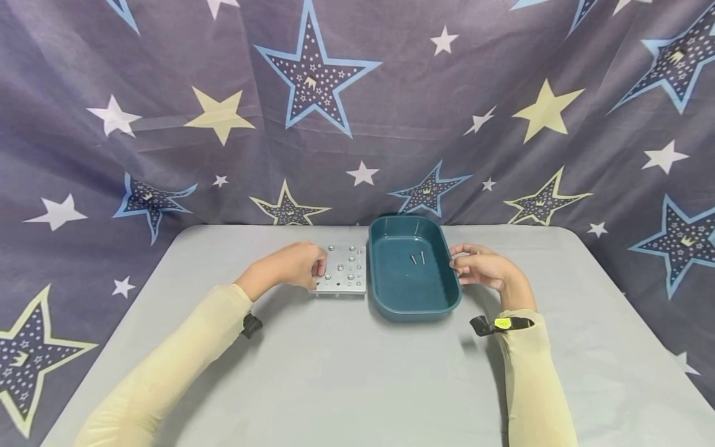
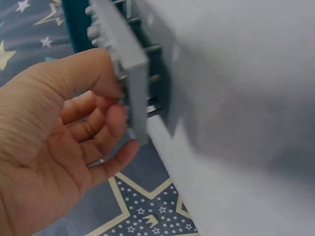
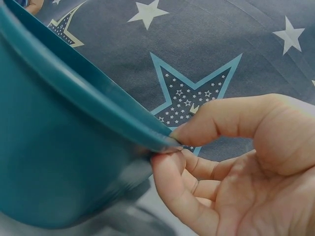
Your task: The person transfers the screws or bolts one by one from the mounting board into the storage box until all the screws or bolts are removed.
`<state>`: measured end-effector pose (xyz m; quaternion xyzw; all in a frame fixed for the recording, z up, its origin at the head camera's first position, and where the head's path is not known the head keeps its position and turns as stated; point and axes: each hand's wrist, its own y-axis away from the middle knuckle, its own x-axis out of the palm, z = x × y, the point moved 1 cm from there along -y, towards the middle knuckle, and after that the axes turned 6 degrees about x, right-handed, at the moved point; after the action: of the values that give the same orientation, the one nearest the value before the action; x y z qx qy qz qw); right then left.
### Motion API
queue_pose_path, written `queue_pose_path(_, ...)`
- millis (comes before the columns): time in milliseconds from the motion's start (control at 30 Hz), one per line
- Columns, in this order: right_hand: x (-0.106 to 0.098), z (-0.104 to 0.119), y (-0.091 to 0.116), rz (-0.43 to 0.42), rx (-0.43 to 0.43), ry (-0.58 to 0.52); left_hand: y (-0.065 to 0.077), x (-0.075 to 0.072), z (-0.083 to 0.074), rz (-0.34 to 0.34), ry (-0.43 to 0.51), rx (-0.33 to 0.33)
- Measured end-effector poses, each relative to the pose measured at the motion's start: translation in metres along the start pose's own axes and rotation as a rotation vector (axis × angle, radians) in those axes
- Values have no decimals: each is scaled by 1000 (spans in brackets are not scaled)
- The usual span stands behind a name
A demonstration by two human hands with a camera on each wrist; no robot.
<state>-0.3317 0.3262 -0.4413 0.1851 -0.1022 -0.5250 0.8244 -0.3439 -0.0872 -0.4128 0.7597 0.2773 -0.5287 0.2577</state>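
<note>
A silver metal plate (image 1: 346, 287) with several screws set in it stands on the table, left of a teal plastic tray (image 1: 413, 310). My left hand (image 1: 304, 264) is at the plate's left side, fingers curled. In the left wrist view, the thumb and a finger of that hand (image 2: 64, 128) pinch at the plate's upper face, seemingly on a screw head that they mostly hide. Screw shanks (image 2: 155, 78) stick out beneath the plate. My right hand (image 1: 480, 268) holds the tray's right rim, pinched between thumb and fingers (image 3: 170, 179) in the right wrist view.
Two loose screws (image 1: 422, 257) lie inside the tray. The grey-white table (image 1: 346, 372) reaches back to a purple-grey curtain (image 1: 391, 124) printed with stars. Wrist-worn cameras (image 1: 486, 325) stick out beside the sleeves.
</note>
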Motion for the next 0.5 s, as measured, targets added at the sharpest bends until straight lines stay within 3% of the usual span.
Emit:
queue_pose_path(267,0,0,-2,-1,1,-1,6,0,8,-44,-16,-18)
queue_pose_path(500,0,0,-1,6,-1,-5,9,-2,11,-37,23,12)
